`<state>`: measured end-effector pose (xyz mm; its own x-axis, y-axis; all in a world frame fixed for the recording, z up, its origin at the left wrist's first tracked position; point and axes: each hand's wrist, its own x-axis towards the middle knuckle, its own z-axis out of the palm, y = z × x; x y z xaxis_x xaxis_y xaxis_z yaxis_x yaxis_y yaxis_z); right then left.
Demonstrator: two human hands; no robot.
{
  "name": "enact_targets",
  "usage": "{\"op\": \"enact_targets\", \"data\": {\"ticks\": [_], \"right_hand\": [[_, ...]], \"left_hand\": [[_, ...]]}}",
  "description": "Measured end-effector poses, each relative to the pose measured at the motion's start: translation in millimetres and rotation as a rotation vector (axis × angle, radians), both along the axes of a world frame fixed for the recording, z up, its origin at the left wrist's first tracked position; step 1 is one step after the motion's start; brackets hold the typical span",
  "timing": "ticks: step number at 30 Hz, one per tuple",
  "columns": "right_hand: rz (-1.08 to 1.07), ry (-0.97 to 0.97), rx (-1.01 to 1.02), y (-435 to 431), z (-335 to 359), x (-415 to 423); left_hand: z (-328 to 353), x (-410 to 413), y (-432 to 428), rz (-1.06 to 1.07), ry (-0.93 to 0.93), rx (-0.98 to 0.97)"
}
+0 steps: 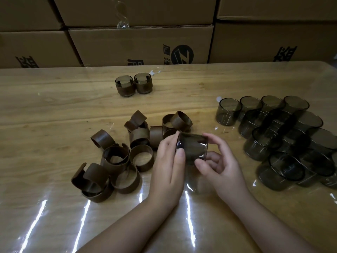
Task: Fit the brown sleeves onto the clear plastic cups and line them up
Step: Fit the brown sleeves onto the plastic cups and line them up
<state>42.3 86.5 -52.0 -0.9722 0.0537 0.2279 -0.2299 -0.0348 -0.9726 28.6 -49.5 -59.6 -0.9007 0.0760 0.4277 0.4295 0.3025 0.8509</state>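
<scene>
Bench [54, 106]: both hands' grips clamped on cup [192, 149], axis sideways; sleeves [116, 157] just left of left hand [168, 168], nearer than right hand [223, 172].

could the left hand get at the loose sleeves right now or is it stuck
Probably not yet: the left hand and right hand both grip the cup. The sleeve pile lies unobstructed just beside it.

Glossy wooden table [54, 110]; stacked cardboard boxes [138, 44], seemingly dim.
</scene>
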Motion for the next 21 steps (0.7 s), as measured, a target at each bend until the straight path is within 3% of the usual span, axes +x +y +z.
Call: {"op": "enact_targets", "data": {"ticks": [8, 21], "right_hand": [[-0.045, -0.03, -0.227, 6.0, 3.3, -5.4], [-0.034, 0.071, -0.202, 5.7, 4.8, -0.9]], "left_hand": [[2.5, 5.9, 2.2, -0.163, 0.184, -0.081], [1.3, 7.8, 1.9, -0.165, 0.194, -0.068]]}}
